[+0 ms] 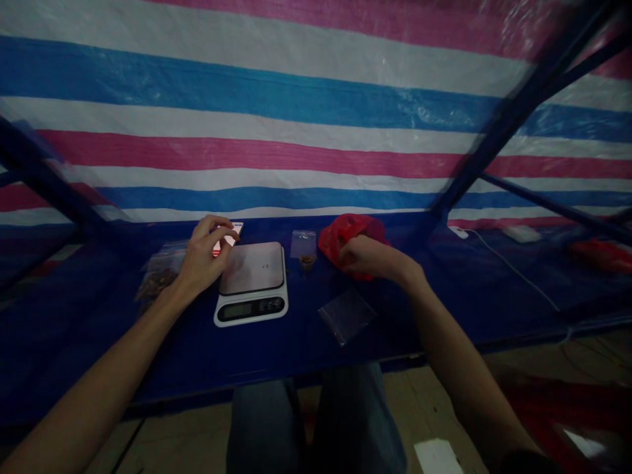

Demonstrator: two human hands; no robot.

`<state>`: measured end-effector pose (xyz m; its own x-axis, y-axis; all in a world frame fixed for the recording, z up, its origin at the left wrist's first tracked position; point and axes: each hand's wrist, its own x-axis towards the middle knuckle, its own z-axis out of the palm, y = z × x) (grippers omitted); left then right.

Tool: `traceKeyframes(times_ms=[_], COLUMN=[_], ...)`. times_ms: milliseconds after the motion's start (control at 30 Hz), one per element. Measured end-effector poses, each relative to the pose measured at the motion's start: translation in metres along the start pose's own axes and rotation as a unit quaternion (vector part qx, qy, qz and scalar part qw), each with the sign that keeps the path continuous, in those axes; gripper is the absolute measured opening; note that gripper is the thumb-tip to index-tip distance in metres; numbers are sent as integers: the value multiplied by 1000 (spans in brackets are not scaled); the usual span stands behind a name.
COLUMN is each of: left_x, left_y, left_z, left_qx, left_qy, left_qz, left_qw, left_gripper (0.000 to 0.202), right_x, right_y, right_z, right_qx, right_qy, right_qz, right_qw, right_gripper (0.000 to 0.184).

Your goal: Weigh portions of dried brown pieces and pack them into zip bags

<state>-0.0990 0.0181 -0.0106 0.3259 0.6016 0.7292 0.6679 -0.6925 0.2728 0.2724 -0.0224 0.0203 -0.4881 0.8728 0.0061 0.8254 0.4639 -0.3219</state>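
My left hand (205, 255) hovers at the left edge of a white kitchen scale (254, 270), in front of a phone with a lit screen (237, 228). Its fingers are curved and apart, with nothing visible between them. A few tiny bits lie on the scale's plate. My right hand (363, 255) reaches into a red plastic bag (340, 230); the bag hides its fingertips and whatever they touch. Between scale and bag stands a small cup (307, 263) with brownish contents, just in front of a small clear zip bag (302, 242).
Another clear zip bag (347, 316) lies flat near the table's front. Filled clear bags (157, 282) with brown pieces sit left of my left forearm. A white cable (513, 266) crosses the blue table at right. Blue metal bars (474, 155) and a striped sheet (276, 155) close the back.
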Motion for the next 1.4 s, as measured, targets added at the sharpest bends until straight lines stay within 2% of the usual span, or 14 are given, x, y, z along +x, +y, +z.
traceKeyframes(times_ms=[167,333,467,600,733,900,1067,1267,1400], left_x=[1,-1,0,1,1,1,0,-1,-1], left_y=[-2,-3,1,2,2,1,-1,-4,-5], left_z=[-2,-1,-2,-3,-2,-5,-7,-6,-7], left_qx=[6,8,14,19,23,26,22,6,0], left_qy=[8,-1,-11,-2,-9,-1,-9,-3,-3], left_qz=[-6,3,9,16,17,18,14,1,3], left_qw=[1000,1000,1000,1000,1000,999,1000,1000,1000], left_gripper=[21,21,21,19,20,19,20,22,22], right_x=[-12,-18,-17,-12,-9,-10,-9,-3,0], right_y=[-3,2,7,6,3,13,21,9,7], right_z=[10,10,11,6,6,18,23,11,5], right_qx=[-145,-178,-169,-147,-123,-150,-146,-137,-111], right_qy=[27,37,50,78,47,29,46,77,66], right_qz=[78,59,58,32,-20,13,13,-30,-57], right_qw=[986,982,983,985,991,988,988,987,990], right_gripper=[17,36,43,37,34,16,38,29,27])
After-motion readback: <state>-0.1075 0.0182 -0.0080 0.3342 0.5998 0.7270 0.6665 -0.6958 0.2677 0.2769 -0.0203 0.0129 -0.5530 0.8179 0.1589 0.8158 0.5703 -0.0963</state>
